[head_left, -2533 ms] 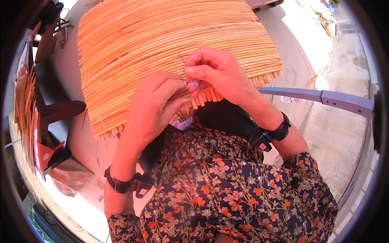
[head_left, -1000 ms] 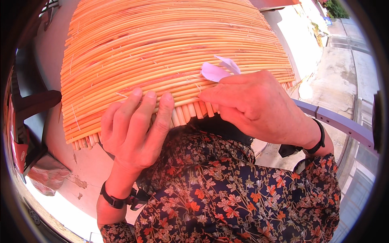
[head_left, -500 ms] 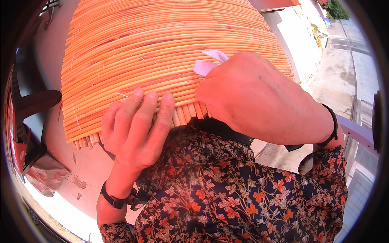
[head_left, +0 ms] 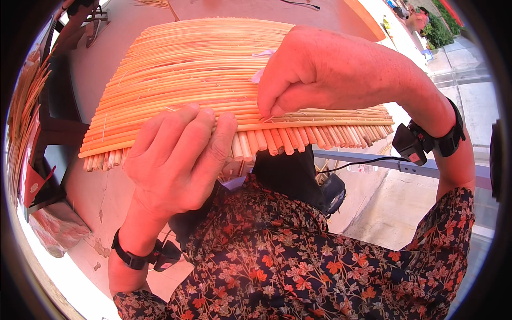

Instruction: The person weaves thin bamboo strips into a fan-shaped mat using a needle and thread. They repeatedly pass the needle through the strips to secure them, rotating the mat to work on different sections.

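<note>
A panel of straw-coloured stalks, laid side by side and fastened with short pale stitches, lies in front of me. Cut stalk ends stick out below its near edge. My left hand is closed over that edge, fingers on top; its thumb is hidden. To its right my right hand is in a pinch just above the edge stalk. A thin pale thread shows at its fingertips. Beyond its knuckles, a pale lilac strip of uncertain material peeks out.
A dark frame stands left of the panel, with loose dry stalks behind it. A grey metal bar runs at the right. Below it lies a pale paved floor. A wrinkled bag sits lower left.
My right hand has lifted and turned, so its pinched fingertips now show above the panel's edge. The panel appears lower and flatter in view, with more cut ends visible. My left hand keeps its hold.
</note>
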